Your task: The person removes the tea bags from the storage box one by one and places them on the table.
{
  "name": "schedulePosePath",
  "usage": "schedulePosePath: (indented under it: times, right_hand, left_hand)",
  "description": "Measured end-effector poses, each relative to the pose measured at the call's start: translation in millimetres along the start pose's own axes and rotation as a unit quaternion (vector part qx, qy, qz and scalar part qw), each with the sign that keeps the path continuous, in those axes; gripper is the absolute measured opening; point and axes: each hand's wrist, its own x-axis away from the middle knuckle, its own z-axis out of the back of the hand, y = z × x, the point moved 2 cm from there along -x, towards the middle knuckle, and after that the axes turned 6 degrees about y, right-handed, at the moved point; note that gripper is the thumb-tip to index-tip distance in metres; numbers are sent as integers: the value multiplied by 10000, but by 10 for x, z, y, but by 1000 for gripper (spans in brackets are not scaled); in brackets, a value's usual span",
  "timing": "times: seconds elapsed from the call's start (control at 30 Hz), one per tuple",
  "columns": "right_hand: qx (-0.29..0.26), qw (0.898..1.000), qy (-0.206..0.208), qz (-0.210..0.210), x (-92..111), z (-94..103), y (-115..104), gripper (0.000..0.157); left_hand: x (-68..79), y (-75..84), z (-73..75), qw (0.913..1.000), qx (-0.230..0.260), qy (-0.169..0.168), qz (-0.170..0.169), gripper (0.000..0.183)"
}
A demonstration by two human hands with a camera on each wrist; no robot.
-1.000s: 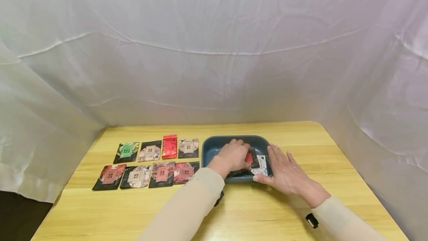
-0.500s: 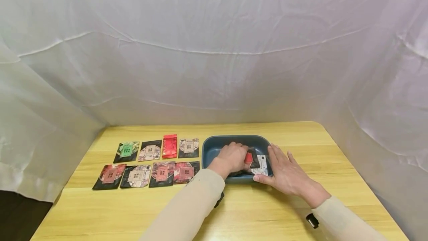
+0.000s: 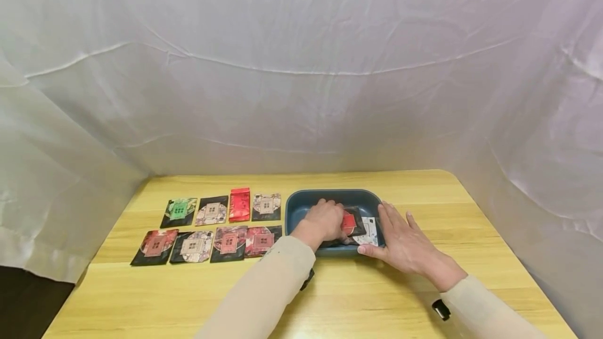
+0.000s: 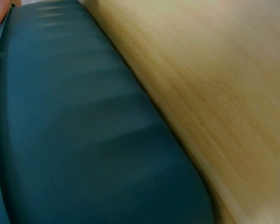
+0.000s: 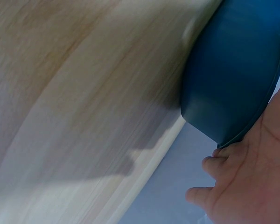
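My left hand (image 3: 324,221) reaches down into a dark blue plastic box (image 3: 294,213). Its fingertips are hidden there, and I cannot tell whether they grip a packet. Beside its fingers lies a black packet with a red label (image 3: 348,222), overlapping a white patterned packet (image 3: 369,232) on the box's right side. My right hand (image 3: 405,245) rests against the box's right end, fingers extended along the rim and thumb at the front corner. In the right wrist view its palm (image 5: 256,182) shows at the box's outer wall (image 5: 233,70).
Left of the box, several flat packets lie in two rows on the wooden table (image 3: 188,297). A green-labelled packet (image 3: 178,212) and a shiny red packet (image 3: 239,205) are in the back row; a dark red packet (image 3: 154,247) begins the front row. A pale curtain (image 3: 301,93) hangs behind.
My left hand has shifted slightly left inside the box, and more of the red-labelled packet shows. My right hand stays at the box's right end.
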Motion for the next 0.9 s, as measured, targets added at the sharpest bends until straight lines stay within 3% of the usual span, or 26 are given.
schedulePosePath:
  times: [0.2, 0.43, 0.9]
  right_hand:
    - [19, 10000, 16, 22, -3, -6, 7, 123]
    - [18, 10000, 56, 43, 4, -19, 16, 122]
    - [-27, 10000, 23, 1, -1, -16, 6, 121]
  left_hand:
    - [-17, -1, -20, 10000, -36, 12, 80, 63]
    - [-15, 19, -39, 9998, -33, 50, 202, 77]
    - [-3, 21, -28, 9993, 211, 212, 229, 74]
